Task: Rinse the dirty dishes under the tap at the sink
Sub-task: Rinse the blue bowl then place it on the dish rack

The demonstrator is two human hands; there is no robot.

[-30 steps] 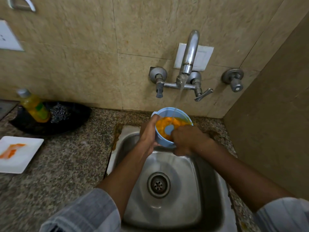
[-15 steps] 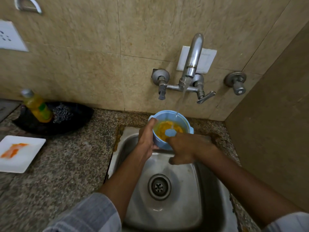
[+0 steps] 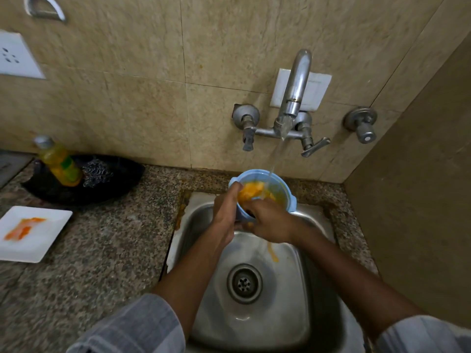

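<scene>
- We hold the blue bowl (image 3: 283, 193) at the far edge of the sink (image 3: 300, 296), tipped under the stream from the tap (image 3: 295, 98).
- Our left hand (image 3: 225, 212) grips its near-left wall, fingers closed round it; our right hand (image 3: 270, 221) is at the near rim, fingers curled, though whether they clamp it we cannot tell.
- It looks like light, stiff plastic, probably slippery with orange sauce, so the rim and outer wall seem the best hold.
- On the tabletop (image 3: 102, 250) to the left wait a stained white plate (image 3: 51, 235), a soap bottle (image 3: 60, 161) and a scrubber (image 3: 98, 171), well clear.
</scene>
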